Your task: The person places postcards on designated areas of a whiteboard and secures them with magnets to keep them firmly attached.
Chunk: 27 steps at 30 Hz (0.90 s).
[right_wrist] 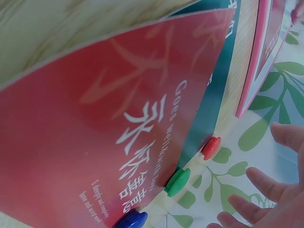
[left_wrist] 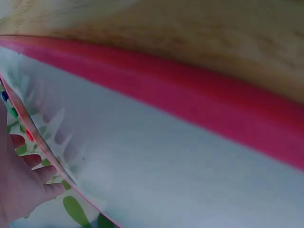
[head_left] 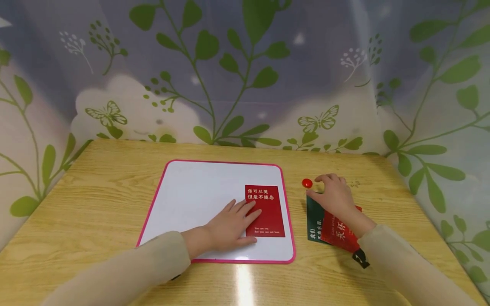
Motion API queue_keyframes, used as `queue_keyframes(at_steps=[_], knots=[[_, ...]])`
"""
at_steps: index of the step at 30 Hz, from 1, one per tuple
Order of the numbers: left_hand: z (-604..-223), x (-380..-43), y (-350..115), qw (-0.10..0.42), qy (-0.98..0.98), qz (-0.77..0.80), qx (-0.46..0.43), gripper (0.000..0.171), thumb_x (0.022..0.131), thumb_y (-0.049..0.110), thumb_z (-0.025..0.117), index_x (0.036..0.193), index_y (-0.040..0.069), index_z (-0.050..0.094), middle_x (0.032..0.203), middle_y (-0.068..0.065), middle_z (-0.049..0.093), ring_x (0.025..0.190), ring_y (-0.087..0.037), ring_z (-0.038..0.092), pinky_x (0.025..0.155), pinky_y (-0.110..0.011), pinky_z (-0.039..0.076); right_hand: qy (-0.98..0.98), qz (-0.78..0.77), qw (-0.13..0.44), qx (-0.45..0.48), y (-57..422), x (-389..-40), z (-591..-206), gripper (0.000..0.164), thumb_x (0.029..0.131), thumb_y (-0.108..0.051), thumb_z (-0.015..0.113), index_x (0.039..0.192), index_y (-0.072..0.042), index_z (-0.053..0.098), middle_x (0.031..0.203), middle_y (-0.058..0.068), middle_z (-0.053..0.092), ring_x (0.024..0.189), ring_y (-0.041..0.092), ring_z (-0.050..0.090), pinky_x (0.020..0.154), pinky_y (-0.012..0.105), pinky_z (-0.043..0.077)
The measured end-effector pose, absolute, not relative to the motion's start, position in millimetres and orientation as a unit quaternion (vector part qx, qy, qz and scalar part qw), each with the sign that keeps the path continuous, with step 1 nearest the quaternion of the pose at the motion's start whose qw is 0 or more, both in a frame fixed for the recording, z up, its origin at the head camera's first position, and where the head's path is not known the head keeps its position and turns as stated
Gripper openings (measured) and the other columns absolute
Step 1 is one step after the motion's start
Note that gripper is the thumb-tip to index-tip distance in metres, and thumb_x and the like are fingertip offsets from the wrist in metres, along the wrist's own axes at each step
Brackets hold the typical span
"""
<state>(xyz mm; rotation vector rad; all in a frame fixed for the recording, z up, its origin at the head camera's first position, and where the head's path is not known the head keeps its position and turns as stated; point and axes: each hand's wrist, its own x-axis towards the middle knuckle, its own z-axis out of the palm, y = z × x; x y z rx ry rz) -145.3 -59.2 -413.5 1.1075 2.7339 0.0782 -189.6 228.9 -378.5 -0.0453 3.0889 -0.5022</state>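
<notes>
A red card (head_left: pixel 268 212) with pale lettering lies near the right side of a pink-edged whiteboard (head_left: pixel 199 191). My left hand (head_left: pixel 231 225) has its fingers spread over the board, the fingertips on the card's left part. To the right of the board, my right hand (head_left: pixel 334 196) reaches over the tabletop with thumb and index finger apart. Just beyond its fingertips sits a round red magnet (head_left: pixel 307 183). A green magnet (right_wrist: pixel 177 182) and a blue magnet (right_wrist: pixel 131 219) show in the right wrist view; my hand hides them from the head view.
Under my right wrist, a dark green card (head_left: pixel 314 221) and another red card (head_left: pixel 338 231) overlap on the wooden table (head_left: pixel 95 199). A small black piece (head_left: pixel 360 257) pokes out beneath my right sleeve. Leaf-patterned cloth (head_left: pixel 245 97) stands behind the table.
</notes>
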Motion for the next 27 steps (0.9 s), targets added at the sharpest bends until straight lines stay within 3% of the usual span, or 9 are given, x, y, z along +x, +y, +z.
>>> queue_keyframes(at_steps=[6, 22, 27], knots=[[-417.4, -143.8, -59.3, 0.122, 0.912, -0.004, 0.392, 0.075, 0.089, 0.063, 0.042, 0.149, 0.022, 0.024, 0.156, -0.005, 0.022, 0.145, -0.028, 0.018, 0.118, -0.047, 0.013, 0.988, -0.153, 0.005, -0.021, 228.9, -194.2, -381.1, 0.052, 0.086, -0.033, 0.063, 0.123, 0.002, 0.053, 0.133, 0.029, 0.042, 0.119, 0.047, 0.035, 0.096, 0.062, 0.035], [-420.5, -140.4, -59.0, 0.111, 0.912, -0.011, 0.396, 0.080, 0.087, 0.065, 0.042, 0.150, 0.019, 0.023, 0.156, -0.006, 0.021, 0.145, -0.030, 0.013, 0.117, -0.050, 0.009, 0.994, -0.096, 0.046, -0.017, 228.1, -230.2, -396.8, 0.056, 0.085, -0.033, 0.064, 0.126, 0.004, 0.052, 0.132, 0.029, 0.041, 0.118, 0.048, 0.033, 0.097, 0.062, 0.031], [-418.3, -137.5, -57.9, 0.097, 0.903, -0.001, 0.417, 0.079, 0.087, 0.064, 0.045, 0.149, 0.020, 0.023, 0.156, -0.006, 0.022, 0.144, -0.029, 0.017, 0.117, -0.049, 0.013, 0.994, -0.089, 0.055, -0.017, 227.6, -233.9, -397.8, 0.051, 0.087, -0.033, 0.063, 0.121, 0.004, 0.056, 0.128, 0.028, 0.044, 0.114, 0.046, 0.034, 0.096, 0.060, 0.030]])
